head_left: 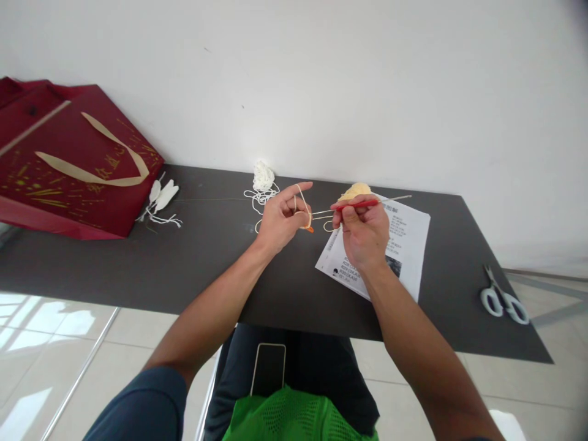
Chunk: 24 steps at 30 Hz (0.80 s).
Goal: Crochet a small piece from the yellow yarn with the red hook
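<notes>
My right hand (362, 231) is closed around a crochet hook with a red handle (356, 205); its metal shaft sticks out to the right. My left hand (282, 214) has pale yellow yarn (303, 205) looped over the raised forefinger and pinches a small orange piece of work at the fingertips. The hook's tip points at that pinch. A ball of pale yellow yarn (354, 190) lies just behind my right hand on the dark table (193, 269).
A printed paper sheet (404, 245) lies under my right hand. White yarn (263, 179) sits at the back centre. A red gift bag (68, 159) and white tags (160, 199) are at the left. Scissors (503, 300) rest near the right edge. A phone (269, 367) lies on my lap.
</notes>
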{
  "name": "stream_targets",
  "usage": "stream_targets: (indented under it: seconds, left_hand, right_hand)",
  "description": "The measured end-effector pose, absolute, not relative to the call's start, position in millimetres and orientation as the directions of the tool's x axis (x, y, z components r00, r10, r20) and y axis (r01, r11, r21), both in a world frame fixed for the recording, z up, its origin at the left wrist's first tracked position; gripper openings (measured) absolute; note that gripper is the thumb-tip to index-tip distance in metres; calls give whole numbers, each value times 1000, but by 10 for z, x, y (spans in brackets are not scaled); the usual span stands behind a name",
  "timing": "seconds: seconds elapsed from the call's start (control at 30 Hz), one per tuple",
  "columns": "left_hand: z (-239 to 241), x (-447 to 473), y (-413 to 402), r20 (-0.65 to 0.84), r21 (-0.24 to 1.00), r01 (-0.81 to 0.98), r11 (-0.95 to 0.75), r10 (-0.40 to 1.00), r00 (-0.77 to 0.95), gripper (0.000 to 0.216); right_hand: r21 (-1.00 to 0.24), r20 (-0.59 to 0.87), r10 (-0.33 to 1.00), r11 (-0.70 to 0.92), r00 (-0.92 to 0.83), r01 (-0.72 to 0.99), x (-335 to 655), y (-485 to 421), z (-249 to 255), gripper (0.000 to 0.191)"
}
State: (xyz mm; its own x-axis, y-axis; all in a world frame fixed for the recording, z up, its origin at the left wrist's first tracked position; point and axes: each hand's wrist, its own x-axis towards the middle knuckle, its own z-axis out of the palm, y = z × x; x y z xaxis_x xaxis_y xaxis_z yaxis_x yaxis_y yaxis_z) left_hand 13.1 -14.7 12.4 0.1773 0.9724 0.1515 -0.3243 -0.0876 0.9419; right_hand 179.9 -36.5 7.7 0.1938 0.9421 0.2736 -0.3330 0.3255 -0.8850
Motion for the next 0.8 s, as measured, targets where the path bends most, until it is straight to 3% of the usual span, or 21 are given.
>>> stream_targets:
  seconds: [0.43, 0.6, 0.8]
  left_hand:
    - [147, 92, -119, 3, 874, -458, 159, 943, 334, 46]
    - [112, 104, -116, 71, 871, -482, 99, 944, 321, 38]
    - [33, 177, -155, 172, 920, -383, -82, 963, 209, 19]
  right_hand:
    - [-877, 242, 960, 278, 139, -391, 1806, -377, 96, 36]
    - [-857, 112, 990, 138, 81, -496, 1824, -361, 87, 33]
    - [-745, -49, 998, -7, 44, -667, 1741, -380, 60, 32]
